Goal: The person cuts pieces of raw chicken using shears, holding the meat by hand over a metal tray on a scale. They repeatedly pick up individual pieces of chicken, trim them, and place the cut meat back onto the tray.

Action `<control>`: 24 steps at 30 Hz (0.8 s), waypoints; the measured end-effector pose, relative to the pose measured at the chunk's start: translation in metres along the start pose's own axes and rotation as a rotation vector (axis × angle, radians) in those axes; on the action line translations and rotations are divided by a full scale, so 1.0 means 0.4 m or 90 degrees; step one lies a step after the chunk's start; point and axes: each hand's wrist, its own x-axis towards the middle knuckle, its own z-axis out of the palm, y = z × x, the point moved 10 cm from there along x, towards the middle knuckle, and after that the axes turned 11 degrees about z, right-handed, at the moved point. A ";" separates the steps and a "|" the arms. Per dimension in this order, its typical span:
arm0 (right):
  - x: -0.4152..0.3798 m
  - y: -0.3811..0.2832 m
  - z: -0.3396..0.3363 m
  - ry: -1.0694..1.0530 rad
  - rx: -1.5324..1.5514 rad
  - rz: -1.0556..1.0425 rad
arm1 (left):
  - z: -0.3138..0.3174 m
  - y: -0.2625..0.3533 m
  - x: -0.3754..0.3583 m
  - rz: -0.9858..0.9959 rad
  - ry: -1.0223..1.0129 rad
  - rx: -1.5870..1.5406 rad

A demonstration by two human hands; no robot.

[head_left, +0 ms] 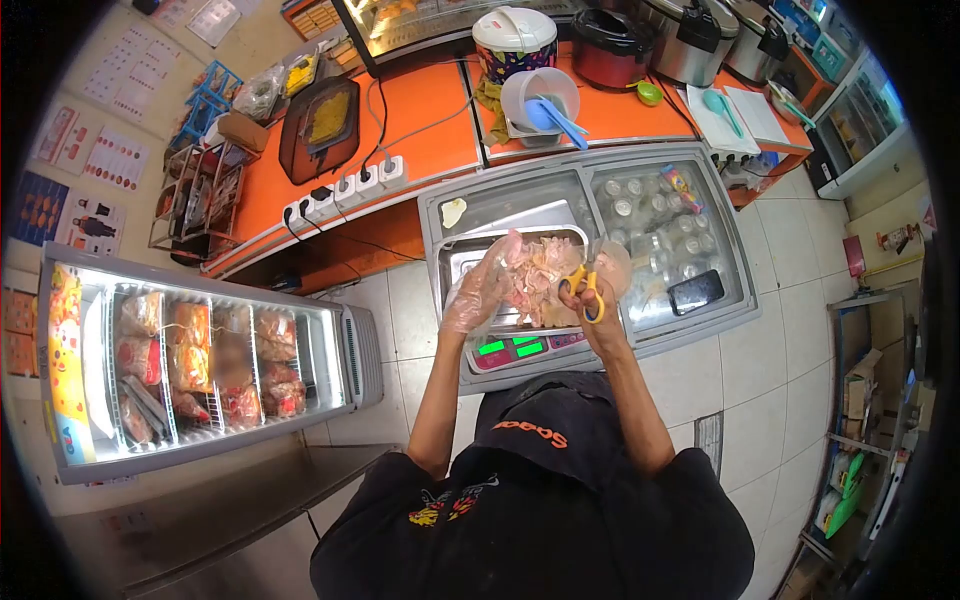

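Observation:
My left hand (pixel 482 290), in a clear plastic glove, is at the left side of a metal tray (pixel 455 262), its fingers closed on a piece of raw meat (pixel 513 246). Pale pink cut strips of raw meat (pixel 543 275) are heaped in the tray beside it. My bare right hand (pixel 600 318) grips yellow-handled scissors (pixel 592 293) over the tray's right side, their blades pointing away from me. Just beyond that hand sits a round pinkish bowl (pixel 613 268), partly hidden. Under the tray is a scale (pixel 510 350) with lit green displays.
The scale stands on a glass-topped chest freezer (pixel 655 150) with cans inside and a phone (pixel 696 292) on top. Behind it, an orange counter (pixel 425 105) carries a power strip (pixel 350 190), cookers and a tub (pixel 540 95). A lit display fridge (pixel 210 360) is at left.

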 end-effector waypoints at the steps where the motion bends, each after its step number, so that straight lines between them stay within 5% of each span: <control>1: -0.009 0.013 -0.024 0.019 -0.012 0.013 | 0.007 -0.024 -0.005 -0.082 -0.040 -0.018; 4: -0.039 0.038 -0.120 0.075 -0.032 0.031 | 0.032 -0.137 -0.050 0.014 -0.095 -0.165; 7: -0.079 0.044 -0.228 0.177 -0.080 0.047 | 0.006 -0.252 -0.074 -0.028 -0.119 0.057; 9: -0.102 0.029 -0.293 0.274 -0.148 0.010 | 0.011 -0.305 -0.077 -0.031 0.082 0.236; 15: -0.114 0.043 -0.381 0.461 -0.204 -0.079 | 0.256 -0.318 0.003 -0.227 0.242 -0.537; 24: -0.144 0.106 -0.422 0.468 -0.189 -0.077 | 0.260 -0.173 0.076 -0.188 0.211 -0.786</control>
